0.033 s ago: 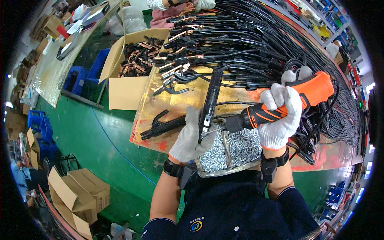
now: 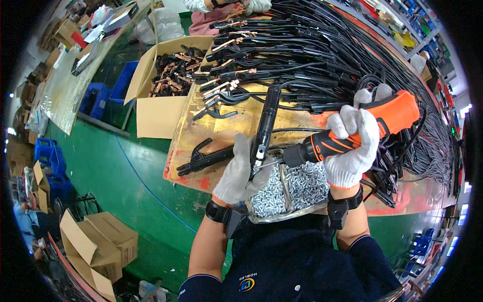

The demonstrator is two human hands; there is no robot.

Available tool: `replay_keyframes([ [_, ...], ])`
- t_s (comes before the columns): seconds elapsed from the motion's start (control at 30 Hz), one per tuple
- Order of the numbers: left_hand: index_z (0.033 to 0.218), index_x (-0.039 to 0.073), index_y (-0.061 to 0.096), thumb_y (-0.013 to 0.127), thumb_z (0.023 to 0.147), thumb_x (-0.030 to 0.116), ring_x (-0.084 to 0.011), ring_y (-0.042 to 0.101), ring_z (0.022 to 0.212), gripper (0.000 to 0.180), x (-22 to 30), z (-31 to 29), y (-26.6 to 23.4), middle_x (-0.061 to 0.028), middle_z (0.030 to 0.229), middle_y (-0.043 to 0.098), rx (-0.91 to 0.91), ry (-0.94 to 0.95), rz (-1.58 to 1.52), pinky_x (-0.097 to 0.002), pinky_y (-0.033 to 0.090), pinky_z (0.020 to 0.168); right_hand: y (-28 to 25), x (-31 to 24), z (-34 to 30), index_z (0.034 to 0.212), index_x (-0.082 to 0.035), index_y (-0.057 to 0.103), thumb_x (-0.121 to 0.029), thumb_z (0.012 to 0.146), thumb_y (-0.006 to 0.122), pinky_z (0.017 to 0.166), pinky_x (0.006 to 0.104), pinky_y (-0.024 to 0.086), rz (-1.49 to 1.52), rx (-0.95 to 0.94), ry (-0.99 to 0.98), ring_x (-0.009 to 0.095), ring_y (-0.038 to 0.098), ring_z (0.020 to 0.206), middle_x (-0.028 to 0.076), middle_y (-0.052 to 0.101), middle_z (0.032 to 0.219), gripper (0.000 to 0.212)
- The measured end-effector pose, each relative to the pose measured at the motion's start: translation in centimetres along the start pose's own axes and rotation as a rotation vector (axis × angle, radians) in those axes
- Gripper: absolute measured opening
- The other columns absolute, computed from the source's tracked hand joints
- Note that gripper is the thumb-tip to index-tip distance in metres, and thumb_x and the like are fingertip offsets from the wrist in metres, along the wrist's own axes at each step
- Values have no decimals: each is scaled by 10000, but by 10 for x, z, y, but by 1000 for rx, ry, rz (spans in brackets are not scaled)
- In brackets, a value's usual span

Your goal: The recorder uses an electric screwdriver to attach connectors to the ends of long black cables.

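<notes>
My left hand [image 2: 234,173], in a white knit glove, is closed round the lower end of a black handle [image 2: 267,111], which looks like part of a welding electrode holder. It stands tilted, and metal shows at its lower end. My gloved right hand [image 2: 356,146] grips an orange and black power screwdriver [image 2: 398,115]. Its thin bit points left and meets the handle's lower end beside my left fingertips. Below both hands sits a tray [image 2: 261,220] of small silver screws [image 2: 307,187], split by a divider. Left of my left hand lies another black holder [image 2: 201,162] with a lever.
Rows of black cables [image 2: 322,55] with copper-ended pieces cover the far bench [image 2: 188,146]. An open carton [image 2: 161,117] of copper and black parts stands at its left. A co-worker's gloved hand [image 2: 258,6] shows at the far edge. Empty-looking cartons [image 2: 113,239] lie lower left.
</notes>
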State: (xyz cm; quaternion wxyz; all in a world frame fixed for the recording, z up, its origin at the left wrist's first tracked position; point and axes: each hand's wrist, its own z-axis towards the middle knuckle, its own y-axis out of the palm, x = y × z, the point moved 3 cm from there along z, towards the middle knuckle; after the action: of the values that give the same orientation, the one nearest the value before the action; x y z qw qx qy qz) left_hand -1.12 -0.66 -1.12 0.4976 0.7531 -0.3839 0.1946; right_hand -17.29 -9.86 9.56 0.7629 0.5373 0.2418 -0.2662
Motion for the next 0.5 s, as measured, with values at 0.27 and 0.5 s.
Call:
replay_keyframes([
  [0.27,1145,97,496,276,874,830,-56,389,436,812,-7,3,-6,25,621,439,-17,22,39,-201,324,399,3,5,-6,1318,-13,397,-68,920,599,608,243,412,4,1,17,81,403,687,8,468,828,450],
  [0.5,1172,125,492,327,900,792,-76,461,520,738,-9,5,-9,9,750,496,-88,16,-98,-209,373,435,10,0,-13,1114,-44,489,-89,921,597,601,252,381,-29,-129,42,97,381,667,-3,421,791,226],
])
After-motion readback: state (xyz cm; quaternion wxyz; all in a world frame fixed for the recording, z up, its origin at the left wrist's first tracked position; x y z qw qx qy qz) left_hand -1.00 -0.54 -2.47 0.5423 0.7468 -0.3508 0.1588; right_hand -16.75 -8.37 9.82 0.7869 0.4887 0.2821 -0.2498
